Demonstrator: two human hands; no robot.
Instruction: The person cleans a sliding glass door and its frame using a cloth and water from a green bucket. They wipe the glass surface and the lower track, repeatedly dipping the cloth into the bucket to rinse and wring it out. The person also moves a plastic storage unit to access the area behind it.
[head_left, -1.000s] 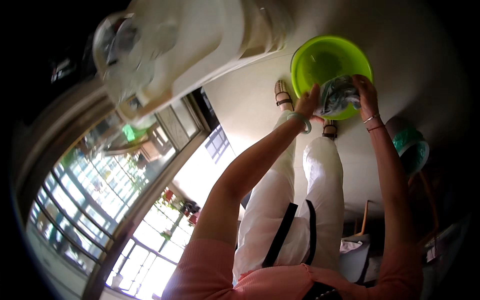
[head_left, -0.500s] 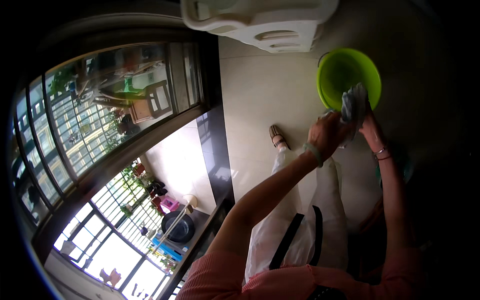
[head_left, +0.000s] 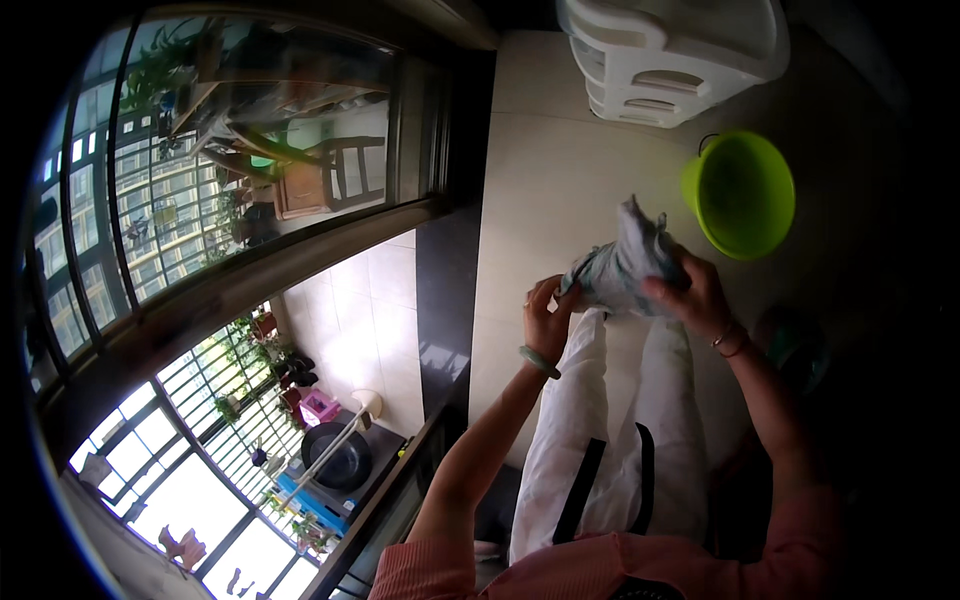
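A crumpled grey-white cloth [head_left: 625, 270] with some greenish patterning hangs between my two hands, above my legs. My left hand [head_left: 548, 318] pinches its left end; a pale green bangle circles that wrist. On the other side my right hand [head_left: 695, 295] grips the cloth with thumb and fingers, and a thin bracelet shows on the wrist. Part of the cloth sticks up in a peak between the hands. The lime-green bucket [head_left: 745, 195] stands on the floor just beyond my right hand, apart from it. Its inside looks dark, so what it holds cannot be made out.
A white plastic rack [head_left: 680, 70] stands at the far side, close to the bucket. On the left a dark-framed sliding glass door [head_left: 260, 255] opens onto a bright balcony with potted plants and a dark round pan [head_left: 337, 456]. A dark threshold strip [head_left: 445, 290] crosses the pale tiled floor.
The cloth has come away from over the bucket toward me and to the left. My hands have moved apart, spreading it between them. The view has shifted too.
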